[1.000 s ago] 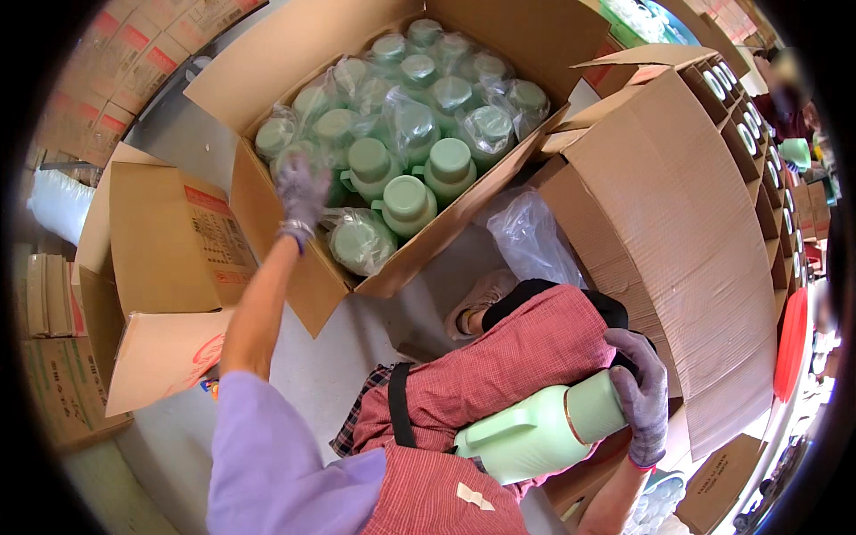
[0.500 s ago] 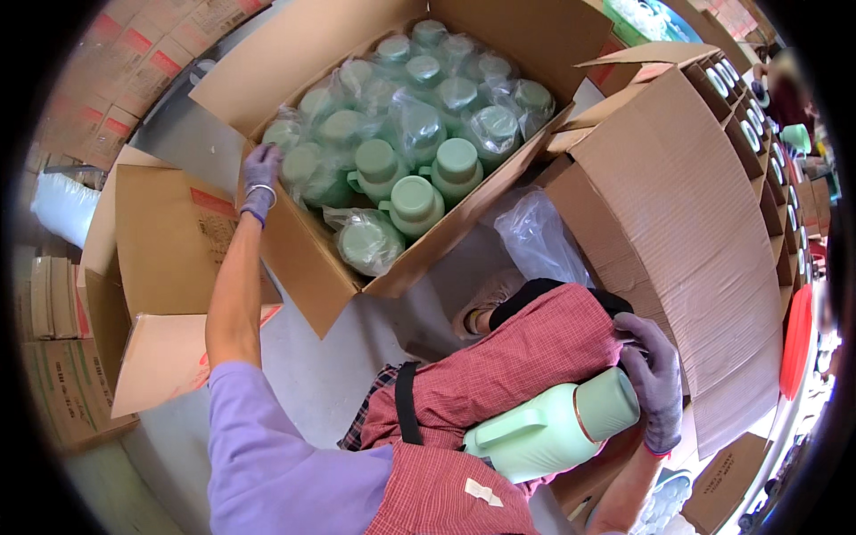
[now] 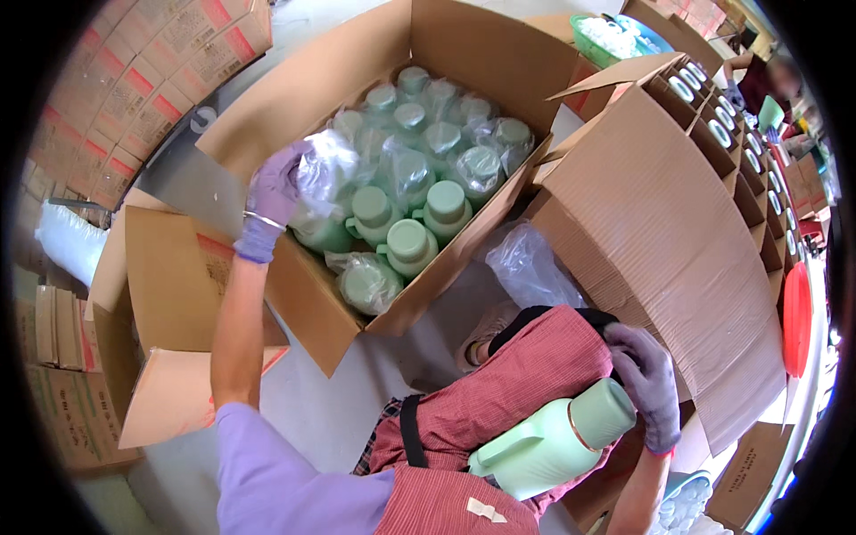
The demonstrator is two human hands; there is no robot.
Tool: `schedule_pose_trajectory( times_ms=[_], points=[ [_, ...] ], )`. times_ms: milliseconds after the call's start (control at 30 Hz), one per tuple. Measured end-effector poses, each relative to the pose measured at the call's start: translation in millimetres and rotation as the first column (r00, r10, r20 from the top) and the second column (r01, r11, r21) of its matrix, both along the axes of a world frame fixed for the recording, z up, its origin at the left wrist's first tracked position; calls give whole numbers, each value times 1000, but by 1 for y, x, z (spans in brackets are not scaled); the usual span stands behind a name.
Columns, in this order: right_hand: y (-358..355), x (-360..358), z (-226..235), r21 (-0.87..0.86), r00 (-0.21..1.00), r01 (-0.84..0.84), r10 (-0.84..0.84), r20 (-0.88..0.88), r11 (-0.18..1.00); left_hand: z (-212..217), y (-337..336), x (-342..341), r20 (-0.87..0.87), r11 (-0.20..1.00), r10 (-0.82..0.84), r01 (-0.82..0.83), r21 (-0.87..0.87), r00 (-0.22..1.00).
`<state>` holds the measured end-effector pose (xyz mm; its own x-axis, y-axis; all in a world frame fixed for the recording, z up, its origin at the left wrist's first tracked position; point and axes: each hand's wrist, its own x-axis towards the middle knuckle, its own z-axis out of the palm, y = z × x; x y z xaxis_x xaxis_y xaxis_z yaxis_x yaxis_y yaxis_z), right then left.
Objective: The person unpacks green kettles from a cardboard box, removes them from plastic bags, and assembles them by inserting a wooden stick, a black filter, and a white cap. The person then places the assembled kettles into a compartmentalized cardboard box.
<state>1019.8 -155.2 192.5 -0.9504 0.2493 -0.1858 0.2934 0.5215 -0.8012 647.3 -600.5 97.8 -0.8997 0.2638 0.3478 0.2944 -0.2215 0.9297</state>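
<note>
My left hand (image 3: pixel 275 192), in a grey-purple glove, is closed on a shiny clear plastic bag (image 3: pixel 328 168) at the left side of a large open carton (image 3: pixel 499 45). The carton holds several pale green jugs, most of them in clear bags. Three lids near the front are unbagged, one of them on a jug (image 3: pixel 410 245). Across my lap lies a mint-green vacuum jug (image 3: pixel 535 446) with a handle and a copper-coloured ring. My gloved right hand (image 3: pixel 649 383) is beside its lid at my knee, fingers curled; what they hold, if anything, is hidden.
A tilted carton (image 3: pixel 660 232) stands at the right, with a divided box (image 3: pixel 740 169) of white-rimmed pieces behind it. An empty plastic bag (image 3: pixel 530 267) lies between the cartons. An open box (image 3: pixel 169 294) is at the left. A person works at the far right.
My left hand has moved from the carton's left edge inward and taken hold of a plastic bag. My right hand stays by the knee. The view has shifted slightly.
</note>
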Motion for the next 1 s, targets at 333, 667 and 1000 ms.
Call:
schedule_pose_trajectory(
  times_ms=[333, 667, 1000],
  points=[
    [-51, -108, 3, 841, 773, -101, 574, -270, 532, 177, 202, 30, -149, 724, -491, 497, 479, 859],
    [19, -89, -11, 178, 768, 365, -188, -612, 914, 109, 280, 263, -544, 936, -147, -62, -346, 826],
    [74, 34, -76, 630, 865, 483, -218, -453, 607, 6, 262, 252, 421, 674, -706, 359, 645, 570]
  ],
)
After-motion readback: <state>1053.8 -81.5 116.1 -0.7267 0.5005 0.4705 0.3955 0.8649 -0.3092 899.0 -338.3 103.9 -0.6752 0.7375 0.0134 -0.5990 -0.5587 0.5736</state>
